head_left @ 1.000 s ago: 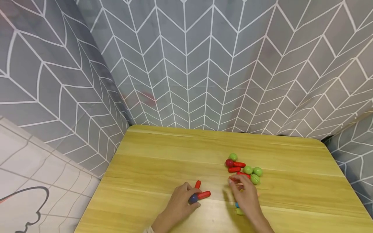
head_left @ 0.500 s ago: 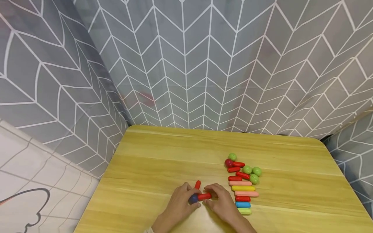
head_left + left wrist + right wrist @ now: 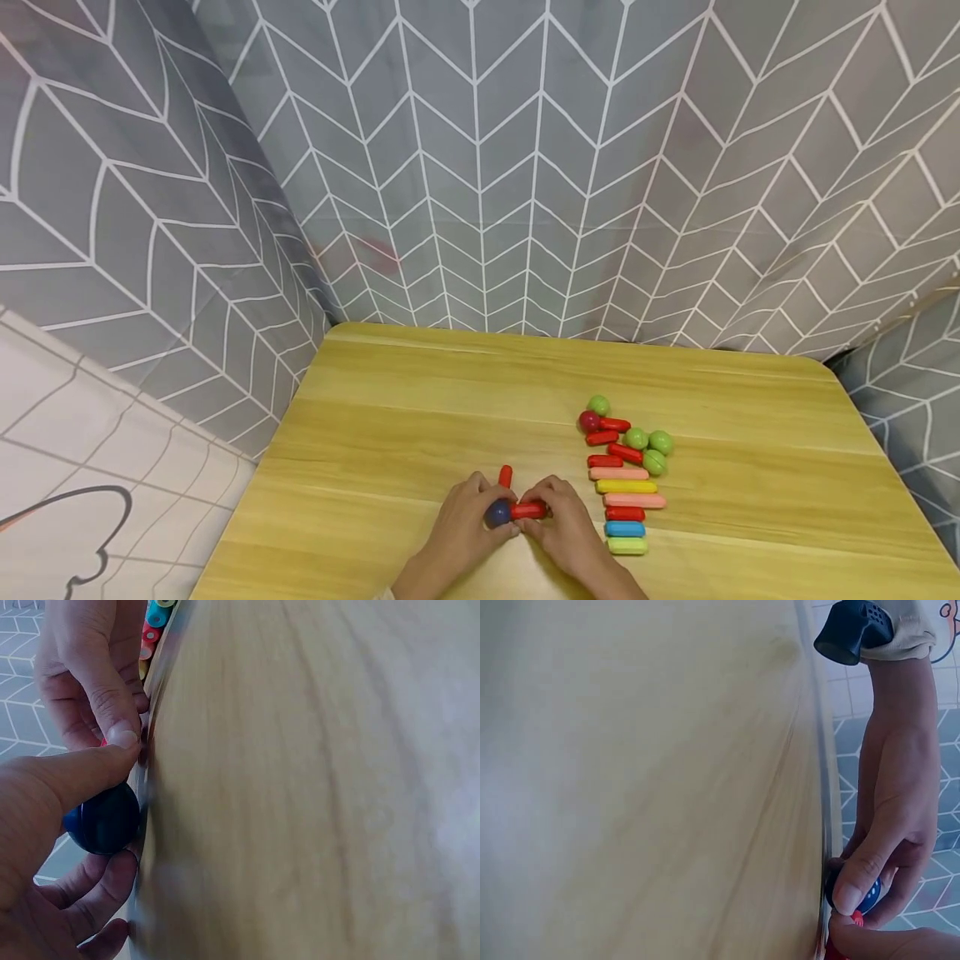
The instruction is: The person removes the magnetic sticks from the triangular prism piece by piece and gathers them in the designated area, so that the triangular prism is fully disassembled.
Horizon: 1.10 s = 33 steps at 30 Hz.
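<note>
A dark blue ball (image 3: 498,512) is held low over the tabletop in my left hand (image 3: 459,521), between thumb and fingers. In the right wrist view, small white dots show on the ball (image 3: 872,895). One red stick (image 3: 528,511) meets the ball's right side, and my right hand (image 3: 564,529) pinches it between thumb and fingers. A second red stick (image 3: 506,476) points away from me beyond the left fingers; its near end is hidden by them. In the left wrist view, both thumbs nearly meet above the blue ball (image 3: 105,820).
To the right, a column of sticks includes a yellow stick (image 3: 626,486), a blue stick (image 3: 625,528) and a light green stick (image 3: 627,546). Behind them lie several green balls (image 3: 655,462) and a dark red ball (image 3: 589,421) with a red stick against it. A patterned curtain (image 3: 480,167) hangs behind the table.
My right hand has moved left from above the column of sticks, uncovering it, and now pinches the red stick at the ball. My left hand has stayed nearly in place.
</note>
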Motion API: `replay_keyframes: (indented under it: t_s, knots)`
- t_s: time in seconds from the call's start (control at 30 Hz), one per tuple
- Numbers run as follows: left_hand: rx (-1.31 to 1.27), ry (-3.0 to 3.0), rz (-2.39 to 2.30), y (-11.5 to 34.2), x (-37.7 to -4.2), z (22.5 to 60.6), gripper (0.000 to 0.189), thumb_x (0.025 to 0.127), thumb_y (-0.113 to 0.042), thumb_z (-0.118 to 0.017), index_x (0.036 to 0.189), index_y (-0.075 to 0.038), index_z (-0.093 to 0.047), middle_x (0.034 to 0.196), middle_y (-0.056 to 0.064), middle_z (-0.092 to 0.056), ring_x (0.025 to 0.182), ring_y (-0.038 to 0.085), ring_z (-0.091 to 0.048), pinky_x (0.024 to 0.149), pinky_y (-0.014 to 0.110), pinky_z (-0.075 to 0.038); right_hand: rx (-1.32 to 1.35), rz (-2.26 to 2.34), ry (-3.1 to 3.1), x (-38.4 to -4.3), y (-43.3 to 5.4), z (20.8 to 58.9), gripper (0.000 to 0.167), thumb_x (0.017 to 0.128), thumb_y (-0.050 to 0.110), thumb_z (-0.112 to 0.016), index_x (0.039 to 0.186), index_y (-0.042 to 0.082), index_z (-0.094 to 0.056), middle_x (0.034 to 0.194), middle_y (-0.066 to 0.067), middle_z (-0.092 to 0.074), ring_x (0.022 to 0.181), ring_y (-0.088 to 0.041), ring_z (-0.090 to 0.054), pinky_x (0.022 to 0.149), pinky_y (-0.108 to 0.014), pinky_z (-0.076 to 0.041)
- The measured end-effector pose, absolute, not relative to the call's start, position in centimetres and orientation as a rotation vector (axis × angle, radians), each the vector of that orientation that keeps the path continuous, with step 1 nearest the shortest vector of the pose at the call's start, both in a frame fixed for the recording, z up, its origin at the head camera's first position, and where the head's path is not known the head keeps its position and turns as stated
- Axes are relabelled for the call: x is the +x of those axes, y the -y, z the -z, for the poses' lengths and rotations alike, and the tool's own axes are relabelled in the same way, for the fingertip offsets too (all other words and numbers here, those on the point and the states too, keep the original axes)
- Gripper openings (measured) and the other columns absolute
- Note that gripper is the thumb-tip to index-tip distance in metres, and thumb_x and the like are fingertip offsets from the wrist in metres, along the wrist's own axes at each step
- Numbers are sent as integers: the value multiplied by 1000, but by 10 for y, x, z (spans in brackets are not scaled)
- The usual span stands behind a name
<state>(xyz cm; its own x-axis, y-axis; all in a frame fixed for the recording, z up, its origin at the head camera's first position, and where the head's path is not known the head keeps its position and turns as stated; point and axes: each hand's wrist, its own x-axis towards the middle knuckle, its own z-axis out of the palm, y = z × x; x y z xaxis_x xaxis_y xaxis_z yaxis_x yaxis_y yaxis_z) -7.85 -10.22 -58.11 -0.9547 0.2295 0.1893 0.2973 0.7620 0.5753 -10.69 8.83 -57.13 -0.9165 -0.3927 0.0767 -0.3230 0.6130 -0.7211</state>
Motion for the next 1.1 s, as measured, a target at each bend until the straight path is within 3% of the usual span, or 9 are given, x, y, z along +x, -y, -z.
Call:
replay_keyframes:
  t_s: [0.2,0.47,0.63,0.8,0.93,1.1]
  knots:
    - [-430,2820,952,101,-79,581,35,79,-42,-82,108,-24,-72,86,-13,-47,76,-2,-37,70,15,-34,-601,1321,-2646,-105,-90,574,21,82,16,-82,98,15,-68,96,6,-66,86,-2,-57,72,-19,-50]
    - [-419,2843,988,99,-78,582,35,81,-42,-80,110,-24,-73,89,-11,-52,80,0,-43,73,18,-38,-312,1634,-2312,-102,-90,583,28,88,24,-77,108,6,-71,100,-9,-75,82,2,-64,71,-16,-54]
    - [-409,2840,951,98,-76,584,38,85,-38,-77,120,-23,-70,92,-11,-55,83,0,-46,75,20,-41,-246,1704,-2280,-100,-86,586,27,88,22,-78,108,5,-73,101,-10,-75,79,2,-63,69,-15,-53]
    - [-346,2845,1037,97,-74,582,46,88,-34,-75,130,-19,-65,105,-8,-65,96,8,-59,85,30,-52,-219,1694,-2305,-99,-85,585,26,88,21,-77,109,6,-74,100,-9,-75,78,3,-61,68,-15,-52]
    - [-274,2809,1238,98,-75,579,45,89,-32,-75,130,-18,-65,114,-5,-69,103,12,-63,90,34,-54,-239,1664,-2349,-101,-85,585,26,89,22,-76,110,7,-75,101,-8,-76,82,2,-61,70,-15,-51]
    - [-249,2743,1303,98,-76,581,40,87,-26,-77,125,-19,-69,113,-5,-71,99,8,-64,88,30,-54,-253,1665,-2370,-102,-84,584,25,90,22,-74,110,8,-75,103,-8,-76,86,2,-61,73,-15,-51]
